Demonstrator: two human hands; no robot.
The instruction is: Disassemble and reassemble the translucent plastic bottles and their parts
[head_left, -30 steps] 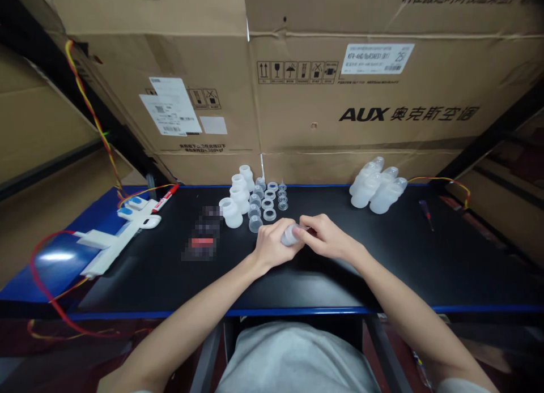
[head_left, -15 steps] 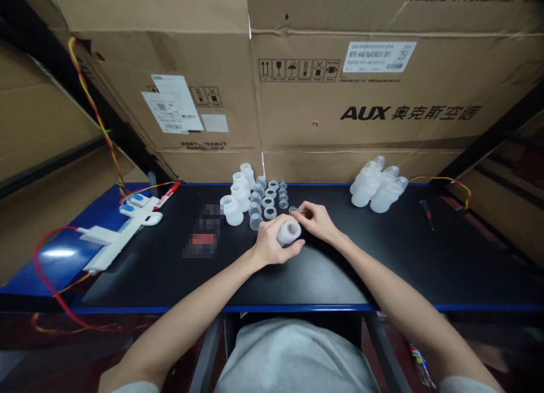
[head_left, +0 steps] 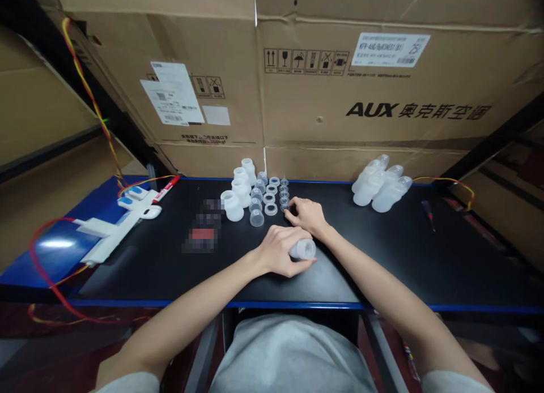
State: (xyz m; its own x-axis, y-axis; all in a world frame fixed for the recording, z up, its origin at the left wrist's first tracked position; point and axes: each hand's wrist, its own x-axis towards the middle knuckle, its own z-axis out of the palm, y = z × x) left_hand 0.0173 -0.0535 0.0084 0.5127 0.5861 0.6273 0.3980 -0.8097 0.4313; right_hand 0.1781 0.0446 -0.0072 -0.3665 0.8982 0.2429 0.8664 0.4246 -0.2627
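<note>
1. Left hand [head_left: 284,250] grasps a bottle [head_left: 301,250], tilted, just below frame centre.
2. Right hand [head_left: 309,216] has fingertips at the nearest clear disc [head_left: 285,208], frame centre; cannot tell whether it grips.
3. Cups [head_left: 256,217] stand left of centre.

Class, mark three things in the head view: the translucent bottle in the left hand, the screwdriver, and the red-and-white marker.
Translucent bottle [head_left: 303,250]: head view, on its exposed end.
Screwdriver [head_left: 427,209]: head view, on its handle.
Red-and-white marker [head_left: 166,189]: head view, midway along its length.
</note>
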